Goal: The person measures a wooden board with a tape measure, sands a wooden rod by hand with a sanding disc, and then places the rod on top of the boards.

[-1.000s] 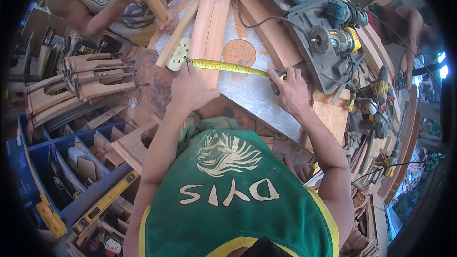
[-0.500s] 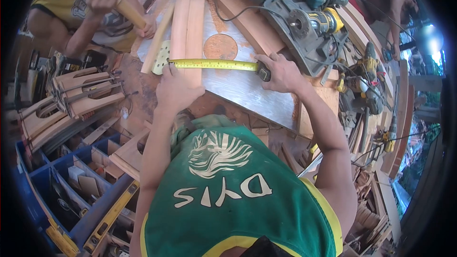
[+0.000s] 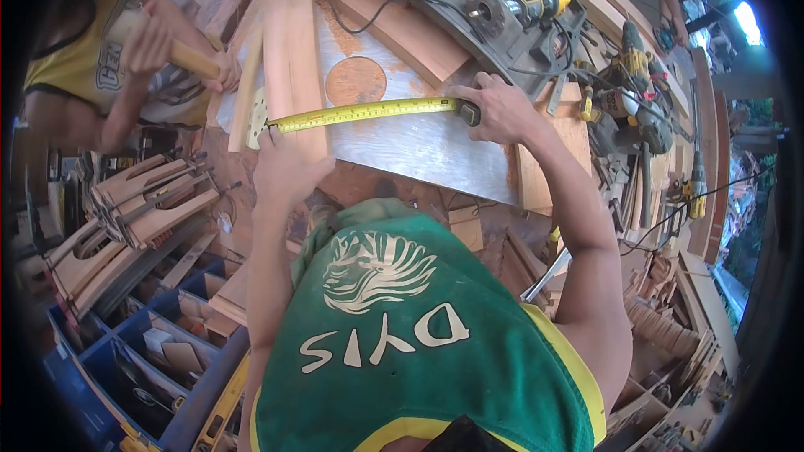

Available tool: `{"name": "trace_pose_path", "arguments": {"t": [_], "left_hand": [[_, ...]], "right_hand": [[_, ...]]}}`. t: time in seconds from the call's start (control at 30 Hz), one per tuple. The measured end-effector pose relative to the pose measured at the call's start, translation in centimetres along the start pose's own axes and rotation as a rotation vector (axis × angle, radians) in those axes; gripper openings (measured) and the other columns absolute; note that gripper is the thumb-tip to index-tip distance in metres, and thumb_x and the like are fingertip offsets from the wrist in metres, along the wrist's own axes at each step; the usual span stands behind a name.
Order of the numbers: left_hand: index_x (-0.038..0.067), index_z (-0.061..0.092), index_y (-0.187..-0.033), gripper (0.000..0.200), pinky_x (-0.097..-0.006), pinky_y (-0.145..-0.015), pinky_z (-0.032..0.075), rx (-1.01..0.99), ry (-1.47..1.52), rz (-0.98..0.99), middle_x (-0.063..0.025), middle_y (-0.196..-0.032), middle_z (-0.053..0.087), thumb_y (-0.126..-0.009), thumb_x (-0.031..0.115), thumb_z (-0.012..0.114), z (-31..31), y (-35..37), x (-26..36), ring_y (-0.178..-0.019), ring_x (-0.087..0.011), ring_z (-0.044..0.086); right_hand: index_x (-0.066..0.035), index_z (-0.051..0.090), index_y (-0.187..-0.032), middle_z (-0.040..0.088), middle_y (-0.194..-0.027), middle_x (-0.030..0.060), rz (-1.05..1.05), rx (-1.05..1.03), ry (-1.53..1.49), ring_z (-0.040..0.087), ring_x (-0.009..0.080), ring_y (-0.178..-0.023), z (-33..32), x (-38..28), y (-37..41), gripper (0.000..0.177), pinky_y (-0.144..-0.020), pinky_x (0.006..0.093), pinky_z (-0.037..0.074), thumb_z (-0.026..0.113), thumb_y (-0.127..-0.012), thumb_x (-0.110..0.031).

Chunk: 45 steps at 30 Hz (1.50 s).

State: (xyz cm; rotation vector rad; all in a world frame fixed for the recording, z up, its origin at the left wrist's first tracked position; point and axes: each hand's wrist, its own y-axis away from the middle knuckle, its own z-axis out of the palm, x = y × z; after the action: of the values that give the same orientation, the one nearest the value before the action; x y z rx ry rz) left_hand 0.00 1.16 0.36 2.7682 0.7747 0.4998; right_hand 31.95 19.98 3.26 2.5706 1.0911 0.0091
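A yellow tape measure blade (image 3: pixel 368 113) stretches across a pair of light wooden boards (image 3: pixel 293 42) and over a sawdust-strewn metal plate (image 3: pixel 402 151). My right hand (image 3: pixel 502 113) grips the tape's dark case (image 3: pixel 469 113) at the right end. At the blade's left end, the fingertips of my left hand (image 3: pixel 286 169) hold the tip, slightly blurred, beside a pale perforated pad (image 3: pixel 259 117). The left thumb points right, near the boards' front end. A round sawdust-coloured disc (image 3: pixel 356 81) shows in the plate behind the blade.
Power tools (image 3: pixel 519 0) and a cord lie at the back right, with drills (image 3: pixel 634 59) further right. A co-worker's hands (image 3: pixel 151 46) hold a wooden piece at the left. Clamped wooden parts (image 3: pixel 146 197) and a blue divided crate (image 3: pixel 109 351) stand lower left.
My hands are farther apart, with a longer stretch of blade between them. The view has shifted, so the boards and plate appear further left. The co-worker's hands still hold the wooden piece.
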Motion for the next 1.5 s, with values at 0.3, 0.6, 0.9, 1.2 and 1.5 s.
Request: {"name": "trace_pose_path", "arguments": {"t": [0.3, 0.6, 0.9, 1.2, 1.5], "left_hand": [[-0.015, 0.039, -0.140, 0.107, -0.0500, -0.101, 0.052, -0.016, -0.014, 0.051, -0.0319, -0.138, 0.046, -0.070, 0.054, 0.080, 0.3, -0.2, -0.5, -0.124, -0.0457, 0.058], [-0.017, 0.039, -0.138, 0.107, -0.0496, -0.102, 0.051, -0.020, -0.002, 0.064, -0.0328, -0.138, 0.046, -0.070, 0.054, 0.080, 0.0, -0.3, -0.3, -0.124, -0.0459, 0.058], [-0.016, 0.039, -0.139, 0.107, -0.0503, -0.104, 0.050, 0.041, 0.034, 0.101, -0.0318, -0.139, 0.045, -0.070, 0.054, 0.080, 1.0, -0.2, -1.1, -0.125, -0.0455, 0.056], [-0.015, 0.040, -0.138, 0.105, -0.0508, -0.102, 0.052, 0.049, 0.030, 0.080, -0.0310, -0.136, 0.047, -0.068, 0.052, 0.081, 0.6, 0.1, -0.5, -0.123, -0.0454, 0.057], [-0.017, 0.038, -0.141, 0.109, -0.0501, -0.107, 0.048, -0.009, 0.046, 0.073, -0.0311, -0.141, 0.045, -0.069, 0.052, 0.081, -0.1, 0.2, -0.8, -0.130, -0.0454, 0.052]], "right_hand": [[-0.030, 0.062, -0.141, 0.058, -0.109, 0.0148, 0.040, 0.104, 0.000, 0.060, 0.0348, -0.109, 1.8, -0.7, 1.6, 0.074, -0.089, 0.0456, 0.056, 0.077, -0.069, -0.025], [-0.031, 0.061, -0.142, 0.058, -0.110, 0.0148, 0.031, 0.172, 0.031, 0.059, 0.0346, -0.110, 2.6, -0.7, 1.8, 0.076, -0.090, 0.0449, 0.056, 0.079, -0.068, -0.023], [-0.032, 0.060, -0.142, 0.059, -0.114, 0.0179, 0.031, 0.137, 0.021, 0.059, 0.0359, -0.111, 2.2, -0.9, 1.9, 0.073, -0.088, 0.0454, 0.056, 0.077, -0.071, -0.023], [-0.032, 0.061, -0.142, 0.059, -0.114, 0.0178, 0.035, 0.149, 0.033, 0.059, 0.0353, -0.110, 2.4, -1.0, 2.2, 0.072, -0.088, 0.0444, 0.056, 0.077, -0.072, -0.023], [-0.031, 0.061, -0.142, 0.059, -0.113, 0.0171, 0.026, 0.153, 0.048, 0.059, 0.0350, -0.109, 2.4, -1.3, 2.2, 0.070, -0.088, 0.0440, 0.056, 0.076, -0.074, -0.023]]}}
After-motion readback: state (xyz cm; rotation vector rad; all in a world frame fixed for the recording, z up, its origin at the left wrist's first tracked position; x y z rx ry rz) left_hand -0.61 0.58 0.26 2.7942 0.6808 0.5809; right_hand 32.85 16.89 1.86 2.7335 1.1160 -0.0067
